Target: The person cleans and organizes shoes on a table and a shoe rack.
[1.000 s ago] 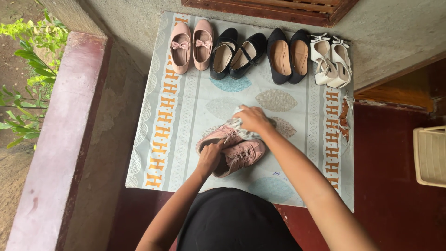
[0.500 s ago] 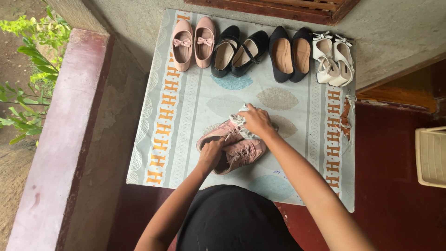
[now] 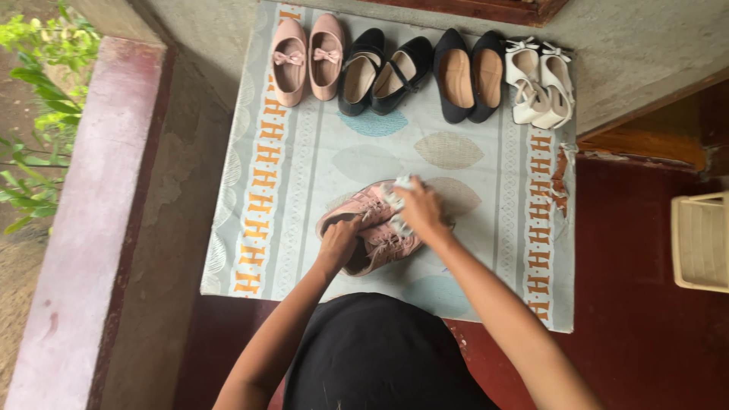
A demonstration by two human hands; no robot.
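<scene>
Two bare arms reach down and forward over a patterned mat [image 3: 304, 159] on the floor. The left hand [image 3: 338, 241] grips the heel end of a pair of pink lace-up sneakers [image 3: 372, 228], fingers curled onto the rim of the nearer-left shoe. The right hand [image 3: 420, 210] is clenched around a pale crumpled cloth [image 3: 396, 199] and presses it on the sneakers' laces. Both sneakers lie side by side at the mat's middle. Four more pairs stand in a row along the far edge: one pair of pink bow flats [image 3: 307, 59], one pair of black strap shoes [image 3: 380, 72], one pair of black flats [image 3: 471, 76], and one pair of white heeled shoes [image 3: 541, 82].
</scene>
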